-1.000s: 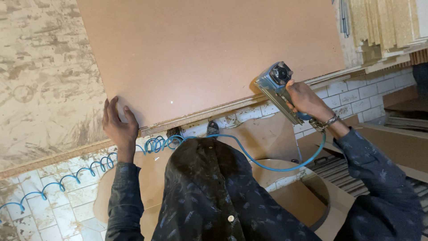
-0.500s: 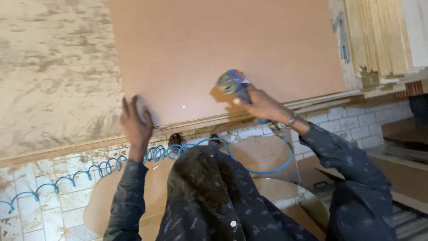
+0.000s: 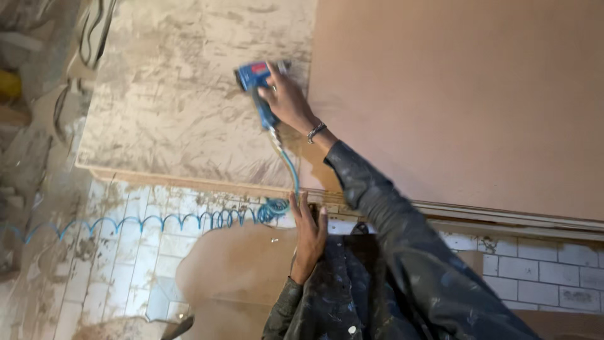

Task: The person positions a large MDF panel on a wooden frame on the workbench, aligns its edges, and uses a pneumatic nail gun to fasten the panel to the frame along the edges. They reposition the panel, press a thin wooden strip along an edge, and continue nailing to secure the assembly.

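Note:
My right hand grips a blue pneumatic nail gun and holds it against the stained board, just left of the edge of a large smooth brown sheet. A blue coiled air hose runs from the tool down past my left hand and off to the left over the tiles. My left hand rests with fingers spread at the near edge of the stacked boards, below the nail gun. Both arms are in dark paint-spotted sleeves.
White tiled floor lies below the boards, dusty at left. A rounded brown cut-out panel sits on the floor near my body. Dark cables and debris lie at the upper left.
My right hand has swung the nail gun leftward from the sheet's near edge to its left edge. My left hand has come off the sheet and dropped to the boards' near edge.

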